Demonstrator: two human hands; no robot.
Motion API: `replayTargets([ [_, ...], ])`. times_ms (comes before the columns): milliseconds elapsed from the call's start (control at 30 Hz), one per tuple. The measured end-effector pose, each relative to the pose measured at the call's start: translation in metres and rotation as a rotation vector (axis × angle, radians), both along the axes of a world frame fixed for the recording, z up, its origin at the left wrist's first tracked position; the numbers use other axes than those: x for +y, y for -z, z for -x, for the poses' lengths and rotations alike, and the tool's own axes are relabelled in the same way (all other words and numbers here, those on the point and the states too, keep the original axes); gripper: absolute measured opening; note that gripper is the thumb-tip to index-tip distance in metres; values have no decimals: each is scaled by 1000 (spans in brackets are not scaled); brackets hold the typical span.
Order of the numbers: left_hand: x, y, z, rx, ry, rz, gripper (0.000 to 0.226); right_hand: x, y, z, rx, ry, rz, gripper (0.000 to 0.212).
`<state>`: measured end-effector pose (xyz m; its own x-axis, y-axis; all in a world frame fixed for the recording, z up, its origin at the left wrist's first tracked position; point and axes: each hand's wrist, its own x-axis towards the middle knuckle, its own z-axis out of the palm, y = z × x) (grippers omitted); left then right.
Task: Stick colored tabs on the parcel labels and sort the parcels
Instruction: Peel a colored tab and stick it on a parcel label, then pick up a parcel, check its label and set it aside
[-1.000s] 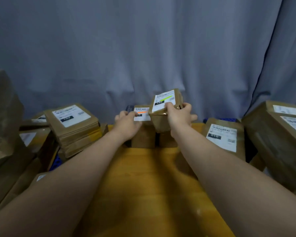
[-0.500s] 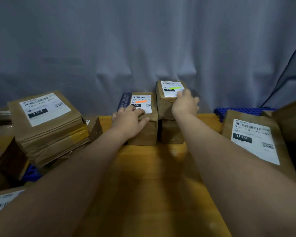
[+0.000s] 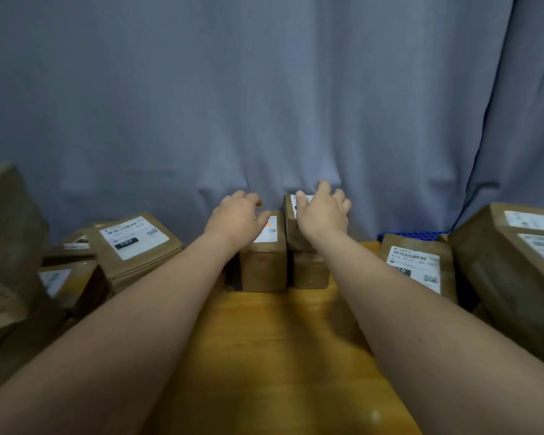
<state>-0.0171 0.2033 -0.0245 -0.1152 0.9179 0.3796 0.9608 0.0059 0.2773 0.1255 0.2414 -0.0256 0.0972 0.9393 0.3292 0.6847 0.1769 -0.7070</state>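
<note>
At the far end of the wooden table [image 3: 283,356] stand small brown parcels. The left parcel [image 3: 264,265] carries a white label with an orange tab. Just right of it, an upper parcel [image 3: 292,230] lies stacked on a lower parcel [image 3: 311,271]; my hand hides most of its label. My left hand [image 3: 236,219] hovers over the left parcel with its fingers loosely curled and nothing in them. My right hand [image 3: 322,210] lies over the top of the stacked parcel, fingers spread and relaxed.
A stack of flat brown parcels [image 3: 139,249] labelled 103 lies to the left, with larger boxes [image 3: 10,243] beyond. To the right leans a parcel labelled 010 [image 3: 418,265] beside big cartons [image 3: 512,265]. A grey curtain [image 3: 264,105] hangs close behind.
My right hand set the green-tabbed parcel on top of another parcel and has loosened its hold. My left hand has lifted slightly off the orange-tabbed parcel.
</note>
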Motion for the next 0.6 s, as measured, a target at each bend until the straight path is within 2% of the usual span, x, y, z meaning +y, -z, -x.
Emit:
replayTargets([
  [200, -91, -45, -15, 51, -15, -173, 37, -76, -44, -1, -153, -190, -36, 34],
  [433, -209, -62, -4, 309, -101, -348, 37, -167, -62, 30, -16, -463, -135, 28],
  [600, -262, -81, 45, 357, -278, -368, 39, -203, -81, 64, -31, -608, -157, 29],
])
